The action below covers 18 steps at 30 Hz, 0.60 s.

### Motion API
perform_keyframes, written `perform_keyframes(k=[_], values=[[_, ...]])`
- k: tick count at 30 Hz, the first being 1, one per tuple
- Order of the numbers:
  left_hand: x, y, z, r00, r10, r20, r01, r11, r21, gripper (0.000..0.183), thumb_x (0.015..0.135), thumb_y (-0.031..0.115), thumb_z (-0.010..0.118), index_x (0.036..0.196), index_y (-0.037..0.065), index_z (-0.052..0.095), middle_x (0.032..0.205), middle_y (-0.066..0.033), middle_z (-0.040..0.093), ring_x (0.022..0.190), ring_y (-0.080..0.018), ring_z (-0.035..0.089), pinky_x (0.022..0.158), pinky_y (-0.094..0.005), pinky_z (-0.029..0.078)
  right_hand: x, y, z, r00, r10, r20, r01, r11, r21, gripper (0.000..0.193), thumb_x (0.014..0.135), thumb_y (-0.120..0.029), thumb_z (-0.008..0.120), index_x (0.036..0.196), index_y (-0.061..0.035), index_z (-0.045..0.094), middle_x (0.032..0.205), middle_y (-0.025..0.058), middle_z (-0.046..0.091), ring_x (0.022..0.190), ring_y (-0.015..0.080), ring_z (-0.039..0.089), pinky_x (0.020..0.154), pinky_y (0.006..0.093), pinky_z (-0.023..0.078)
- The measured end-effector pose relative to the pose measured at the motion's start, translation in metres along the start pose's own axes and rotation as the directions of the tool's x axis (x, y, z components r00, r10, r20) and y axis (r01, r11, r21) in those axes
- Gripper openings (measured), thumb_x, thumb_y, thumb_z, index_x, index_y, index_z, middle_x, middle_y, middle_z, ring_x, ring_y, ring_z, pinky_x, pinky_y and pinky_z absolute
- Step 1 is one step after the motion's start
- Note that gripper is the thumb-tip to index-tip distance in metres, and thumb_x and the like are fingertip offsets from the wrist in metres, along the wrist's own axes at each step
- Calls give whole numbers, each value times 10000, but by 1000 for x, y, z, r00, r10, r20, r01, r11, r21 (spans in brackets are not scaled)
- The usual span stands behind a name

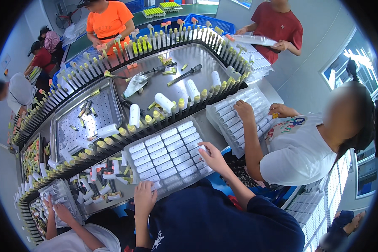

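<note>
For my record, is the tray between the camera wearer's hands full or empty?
Mostly full: white pieces fill most of the tray, but some places along its near edge look empty.

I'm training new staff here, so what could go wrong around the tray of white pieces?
The left hand, by the tray's near-left corner, might nudge it askew. The right hand, at its right side, could displace white pieces. The far edge lies close to yellow-tipped posts, so a shove might bump them.
</note>
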<state>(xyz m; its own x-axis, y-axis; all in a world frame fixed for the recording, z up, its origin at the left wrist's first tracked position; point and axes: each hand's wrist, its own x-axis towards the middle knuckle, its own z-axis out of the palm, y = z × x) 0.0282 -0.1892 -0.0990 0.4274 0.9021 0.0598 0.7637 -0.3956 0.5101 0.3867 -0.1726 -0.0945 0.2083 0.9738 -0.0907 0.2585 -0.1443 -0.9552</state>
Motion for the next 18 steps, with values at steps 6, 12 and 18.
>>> perform_keyframes(k=[6, 12, 18], values=[[3, 5, -2, 982, -159, -101, 113, 925, -363, 355, 974, 123, 696, 1272, -43, 599, 1154, -216, 714, 1032, -381, 706, 910, -460, 548, 17, -7, -10, 987, 135, -86, -101, 943, 317, 369, 1132, -278, 596, 1348, 19, 625, 1018, 73, 676, 834, 135, 691, 705, 301, 583], [57, 36, 8, 985, -174, -4, 94, 551, -829, 360, 1095, 113, 606, 1402, -56, 524, 1174, -192, 717, 928, -204, 764, 802, -333, 611, 34, -21, -7, 970, 238, -52, -164, 795, 584, 437, 1142, -309, 571, 1388, 53, 560, 1144, 129, 649, 847, 193, 708, 697, 345, 618], [157, 114, -13, 1000, -15, -24, -22, 137, -990, 357, 1115, 117, 593, 1392, -38, 430, 1218, -203, 706, 1033, -294, 780, 868, -378, 660, 25, -11, 4, 976, 219, 9, -181, 782, 596, 426, 1142, -308, 576, 1381, 46, 571, 1116, 122, 662, 846, 191, 712, 682, 340, 607]])
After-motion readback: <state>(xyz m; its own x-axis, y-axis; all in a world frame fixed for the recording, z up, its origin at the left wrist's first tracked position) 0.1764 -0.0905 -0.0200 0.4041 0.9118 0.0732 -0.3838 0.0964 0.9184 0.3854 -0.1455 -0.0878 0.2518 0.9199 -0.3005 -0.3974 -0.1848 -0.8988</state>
